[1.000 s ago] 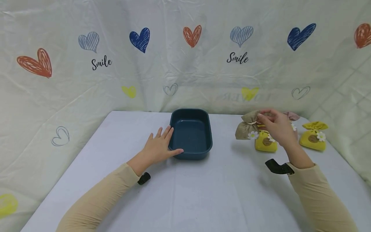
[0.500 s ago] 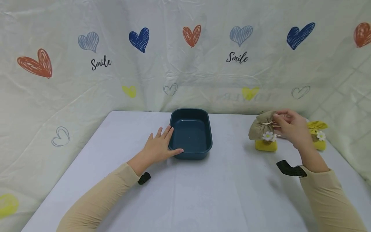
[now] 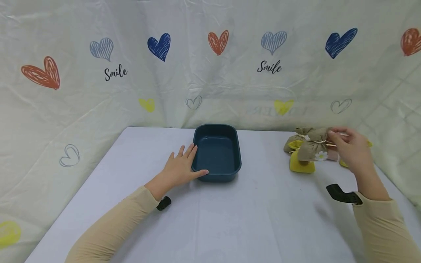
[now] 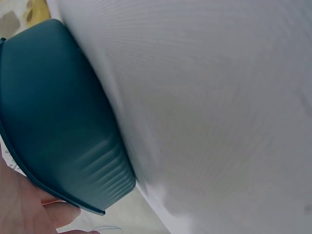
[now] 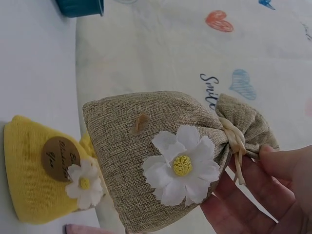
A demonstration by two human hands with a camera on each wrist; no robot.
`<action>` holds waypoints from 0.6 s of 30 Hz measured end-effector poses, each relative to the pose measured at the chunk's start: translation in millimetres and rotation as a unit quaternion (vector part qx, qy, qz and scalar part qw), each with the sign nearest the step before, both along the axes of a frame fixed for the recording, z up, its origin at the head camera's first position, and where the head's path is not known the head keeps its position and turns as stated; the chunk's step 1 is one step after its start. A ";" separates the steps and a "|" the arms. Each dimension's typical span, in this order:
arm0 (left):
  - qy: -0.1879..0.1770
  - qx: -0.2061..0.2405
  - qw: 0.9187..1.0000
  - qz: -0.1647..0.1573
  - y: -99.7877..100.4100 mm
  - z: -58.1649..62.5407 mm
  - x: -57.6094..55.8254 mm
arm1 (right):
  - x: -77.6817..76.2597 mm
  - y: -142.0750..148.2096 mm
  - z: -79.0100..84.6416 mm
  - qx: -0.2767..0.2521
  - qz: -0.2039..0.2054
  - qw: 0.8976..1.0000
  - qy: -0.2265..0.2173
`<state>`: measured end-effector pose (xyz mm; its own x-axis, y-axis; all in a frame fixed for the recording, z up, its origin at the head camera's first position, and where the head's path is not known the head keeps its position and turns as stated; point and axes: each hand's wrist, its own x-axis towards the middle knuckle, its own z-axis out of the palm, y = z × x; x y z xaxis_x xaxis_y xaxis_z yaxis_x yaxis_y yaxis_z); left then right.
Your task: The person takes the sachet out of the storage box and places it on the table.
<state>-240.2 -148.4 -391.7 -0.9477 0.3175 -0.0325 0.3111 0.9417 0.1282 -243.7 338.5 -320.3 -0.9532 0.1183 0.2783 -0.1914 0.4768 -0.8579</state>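
Observation:
Thumb and fingers of my right hand [image 3: 355, 149] pinch the gathered top of a tan burlap sachet [image 5: 151, 141], held over the other sachets. It has a white cloth flower and a cord at its neck. My left hand [image 3: 175, 168] is spread flat against the left side of a dark teal bin [image 3: 217, 178], fingertips on its rim. In the head view a yellow sachet [image 3: 302, 167] stands below the held one, and another tan sachet [image 3: 289, 145] is behind it. A pink sachet [image 3: 333, 155] is partly hidden by the right hand and held sachet.
A further yellow sachet [image 3: 343, 164] is mostly hidden behind the right hand. The white-covered table [image 3: 230, 219] ends at the back against a hanging sheet [image 3: 236, 80] printed with hearts.
The right hand has carried the tan sachet to the right, across the front of the yellow sachet, uncovering the other tan sachet behind. The left hand and bin have stayed in place.

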 end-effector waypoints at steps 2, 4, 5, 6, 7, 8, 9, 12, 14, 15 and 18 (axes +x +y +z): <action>0.000 -0.001 1.000 0.001 0.1 0.0 -0.1 | 1.4 5.5 -0.5 -0.009 -0.003 1.000 0.005; -0.002 -0.001 1.000 0.002 0.3 -0.1 0.1 | 2.8 11.1 -0.9 -0.023 -0.002 1.000 0.009; -0.003 0.000 1.000 0.002 0.5 0.0 0.2 | 3.2 13.6 -1.1 -0.031 -0.001 0.999 0.011; -0.004 0.001 1.000 0.002 0.6 0.2 0.4 | 3.8 16.1 -1.2 -0.034 -0.002 0.999 0.012; -0.005 0.001 1.000 0.002 0.7 0.3 0.6 | 4.3 18.3 -1.2 -0.040 0.000 0.999 0.012; -0.006 0.001 1.000 0.002 0.8 0.5 0.8 | 4.8 20.2 -1.3 -0.039 -0.003 0.999 0.007; -0.007 0.002 1.000 0.002 0.9 0.7 1.0 | 5.4 22.0 -1.4 -0.031 -0.010 0.999 0.002; -0.007 0.001 1.000 0.003 0.9 1.1 1.5 | 7.1 27.2 -1.9 0.005 -0.036 0.999 -0.019; -0.007 0.002 1.000 0.003 0.9 1.1 1.4 | 7.8 30.3 -2.5 0.023 -0.052 0.998 -0.034; -0.007 0.002 1.000 0.003 0.9 1.1 1.2 | 8.2 31.8 -2.7 0.028 -0.058 0.997 -0.038; -0.004 0.002 1.000 0.002 0.6 0.5 0.3 | 8.6 36.9 -3.3 0.017 -0.059 0.997 -0.041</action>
